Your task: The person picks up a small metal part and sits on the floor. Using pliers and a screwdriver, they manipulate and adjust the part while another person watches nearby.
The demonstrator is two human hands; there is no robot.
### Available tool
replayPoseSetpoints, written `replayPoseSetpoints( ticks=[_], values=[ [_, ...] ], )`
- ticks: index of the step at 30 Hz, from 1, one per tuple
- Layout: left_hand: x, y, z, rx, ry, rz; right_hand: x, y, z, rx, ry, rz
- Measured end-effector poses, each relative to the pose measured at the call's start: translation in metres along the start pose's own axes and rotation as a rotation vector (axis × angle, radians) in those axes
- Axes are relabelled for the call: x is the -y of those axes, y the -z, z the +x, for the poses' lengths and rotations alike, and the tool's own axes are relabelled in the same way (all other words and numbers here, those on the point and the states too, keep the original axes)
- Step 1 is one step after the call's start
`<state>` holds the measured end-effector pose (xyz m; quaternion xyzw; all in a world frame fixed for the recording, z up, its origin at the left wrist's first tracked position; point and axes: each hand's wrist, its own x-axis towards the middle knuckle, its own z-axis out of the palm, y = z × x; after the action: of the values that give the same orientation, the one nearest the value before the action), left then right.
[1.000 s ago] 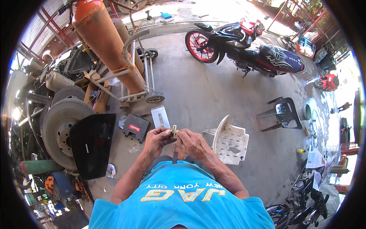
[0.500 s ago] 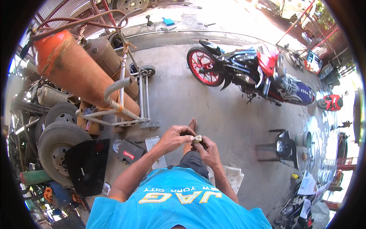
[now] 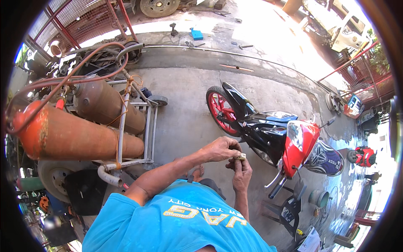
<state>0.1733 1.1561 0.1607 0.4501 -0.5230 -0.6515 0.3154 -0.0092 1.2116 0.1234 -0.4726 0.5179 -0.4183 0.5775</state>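
In front of my shirt, both of my hands meet at a small pale-yellow, block-like piece (image 3: 242, 156). My left hand (image 3: 221, 149) reaches in with bent fingers and pinches it from the left and above. From below, my right hand (image 3: 242, 174) has its thumb and fingertips closed on the same piece. Its exact kind is too small to make out, and my fingertips cover part of it.
To the left, an orange gas cylinder (image 3: 79, 133) and a brown cylinder (image 3: 107, 103) lean on a metal cart (image 3: 150, 126) with hoses. A red and black motorcycle (image 3: 268, 134) stands at right, near a black plastic chair (image 3: 289, 210) and a bucket (image 3: 320, 198). A blue case (image 3: 196, 34) lies far ahead.
The view has turned and shifted, so the cylinders and motorcycle appear nearer. My hands have moved rightward in the picture, still together on the small piece.
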Motion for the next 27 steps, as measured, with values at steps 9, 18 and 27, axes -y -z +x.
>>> replayPoseSetpoints(
  ticks=[9,18,27],
  values=[
    [-0.017,0.139,0.143,0.01,0.01,-0.085,0.018,-0.058,0.206,-0.046,0.032,0.017],
    [-0.038,0.294,0.266,0.044,0.058,0.016,0.035,-0.138,0.386,-0.072,-0.032,0.149],
    [-0.044,0.47,0.391,-0.05,0.049,-0.025,0.058,-0.223,0.597,0.036,-0.059,0.078]
  ],
)
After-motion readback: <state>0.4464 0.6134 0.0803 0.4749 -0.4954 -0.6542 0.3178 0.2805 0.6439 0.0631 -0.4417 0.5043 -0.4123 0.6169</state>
